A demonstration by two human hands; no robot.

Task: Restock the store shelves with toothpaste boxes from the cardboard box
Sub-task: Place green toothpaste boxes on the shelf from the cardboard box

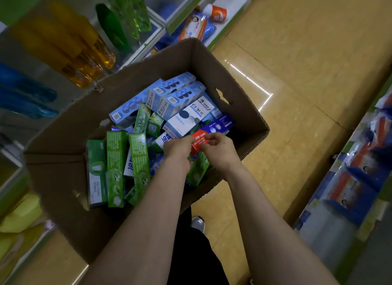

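Observation:
An open brown cardboard box [70,140] stands on the floor, holding several toothpaste boxes: green ones [115,163] at the left, light blue ones [169,93] at the far side, a white one [191,115] in the middle. Both hands reach into its right part. My left hand [178,149] and my right hand [218,149] both pinch the red end of a red-and-blue toothpaste box [212,132], which lies slanted over the pile with its blue end pointing away to the right.
Shelves on the left carry yellow, green and blue bottles [70,45]. A lower shelf behind the box [212,15] holds packets and an orange-white cup. Another shelf with blue and red packs [350,178] runs along the right. A yellow tiled aisle floor [307,62] lies between.

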